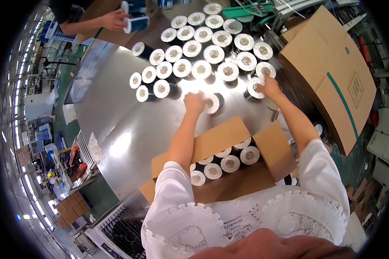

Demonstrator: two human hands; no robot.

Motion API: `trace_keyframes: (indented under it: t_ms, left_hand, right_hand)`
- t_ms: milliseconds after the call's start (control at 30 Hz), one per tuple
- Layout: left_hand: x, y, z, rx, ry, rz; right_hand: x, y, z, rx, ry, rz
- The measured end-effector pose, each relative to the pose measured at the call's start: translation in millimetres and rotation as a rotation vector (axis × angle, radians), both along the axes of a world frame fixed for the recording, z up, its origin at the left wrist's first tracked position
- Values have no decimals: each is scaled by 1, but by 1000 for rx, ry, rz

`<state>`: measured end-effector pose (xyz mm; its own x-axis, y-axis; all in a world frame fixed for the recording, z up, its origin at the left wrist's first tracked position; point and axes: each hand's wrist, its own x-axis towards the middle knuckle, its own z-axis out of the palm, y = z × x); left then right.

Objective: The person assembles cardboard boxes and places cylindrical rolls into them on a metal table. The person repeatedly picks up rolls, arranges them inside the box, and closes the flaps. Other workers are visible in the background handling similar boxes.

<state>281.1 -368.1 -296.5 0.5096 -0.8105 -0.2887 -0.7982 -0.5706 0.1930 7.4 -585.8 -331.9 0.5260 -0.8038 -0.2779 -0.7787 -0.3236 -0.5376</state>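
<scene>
My left hand [195, 102] is closed at a dark roll with a white round end [212, 103], which lies tilted on the metal table; the fingers are partly blurred. Another white end beyond the fingers is smeared by motion and glare. My right hand [270, 87] grips the white end of a second roll [254, 90] at the right of the group, with its fingers at the centre. An open cardboard box [222, 138] stands in front of me, holding several such rolls [230, 163] in rows, white ends up. Its near side has bare cardboard showing.
Many more rolls [201, 69] stand on the metal table [116, 116]. A large cardboard carton [333, 82] leans at the right. At the far left a co-worker's hand [115, 20] holds rolls beside another carton [101, 15]. Green and white bars [255, 11] stand at the back.
</scene>
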Motion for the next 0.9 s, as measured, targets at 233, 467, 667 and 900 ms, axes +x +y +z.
trace_keyframes:
  t_ms: [233, 467, 667, 900]
  left_hand:
    - [33, 111, 159, -314, 417, 364]
    - [-65, 280, 283, -347, 1209, 487]
    - [-112, 317, 206, 169, -51, -276]
    - [-45, 272, 183, 593, 508, -494]
  right_hand:
    - [-40, 19, 208, -52, -327, 118]
    - [-67, 133, 323, -207, -187, 944]
    - [-2, 278, 242, 411, 54, 1225]
    - [79, 392, 129, 485, 200, 1293]
